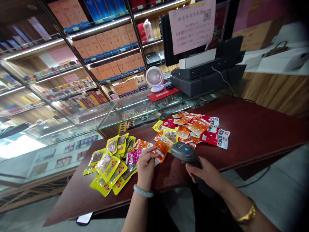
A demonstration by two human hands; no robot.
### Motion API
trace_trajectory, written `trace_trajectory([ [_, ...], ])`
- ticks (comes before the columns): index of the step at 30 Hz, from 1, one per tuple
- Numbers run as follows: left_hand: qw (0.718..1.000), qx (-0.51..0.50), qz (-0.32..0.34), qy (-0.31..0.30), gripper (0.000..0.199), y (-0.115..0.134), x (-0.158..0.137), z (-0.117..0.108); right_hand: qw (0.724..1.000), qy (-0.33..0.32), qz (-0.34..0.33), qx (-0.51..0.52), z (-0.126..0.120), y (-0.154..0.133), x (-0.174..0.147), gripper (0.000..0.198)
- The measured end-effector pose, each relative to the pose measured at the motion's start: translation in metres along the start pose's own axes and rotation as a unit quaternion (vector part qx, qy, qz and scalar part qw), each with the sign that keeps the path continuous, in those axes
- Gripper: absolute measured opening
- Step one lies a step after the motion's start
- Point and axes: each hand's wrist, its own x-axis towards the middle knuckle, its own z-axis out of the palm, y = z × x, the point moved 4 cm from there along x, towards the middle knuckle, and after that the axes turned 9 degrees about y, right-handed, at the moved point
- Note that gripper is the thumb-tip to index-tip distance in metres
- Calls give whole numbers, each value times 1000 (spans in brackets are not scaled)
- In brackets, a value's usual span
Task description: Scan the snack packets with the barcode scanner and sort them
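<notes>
My right hand [209, 172] is wrapped round the handle of a black barcode scanner [183, 152], its head tilted toward the packets. Thumb and fingers of my left hand [147, 162] pinch the edge of an orange snack packet [162, 149], close to the scanner's head. Left of that hand lies a pile of yellow snack packets [107, 166], with a purple packet [133, 157] at its right side. Beyond the scanner is a mixed pile of orange packets [198, 126] and red-and-white packets [214, 138].
The dark red table [256, 129] carries both piles. Behind it stand a glass display counter [137, 111], a small white fan [154, 79] on a red mat, and a monitor with a paper notice [193, 25]. Shelves of boxed goods [106, 42] line the back.
</notes>
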Motion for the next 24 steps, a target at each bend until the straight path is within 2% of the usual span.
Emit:
trace_trajectory([
  [3,999,15,27,-12,28,7,-1,2,1000,2,-9,24,-1,-3,3,44],
  [10,999,14,18,-23,27,2,3,11,997,19,-5,72,-4,-4,6,44],
  [13,1000,-13,-11,-6,24,2,18,33,997,29,-13,70,-8,-2,6,44],
  [16,998,-55,-22,-5,23,12,40,73,997,42,-9,59,-12,2,7,43],
  [17,997,-68,-15,-28,26,17,46,90,997,48,-4,58,-13,4,7,44],
  [20,984,-90,10,-151,34,30,57,133,995,75,16,67,-19,6,8,47],
  [22,976,-78,18,-203,41,31,57,143,992,94,29,76,-23,6,7,51],
  [24,978,-49,21,-203,45,27,54,133,991,104,40,76,-25,4,5,52],
])
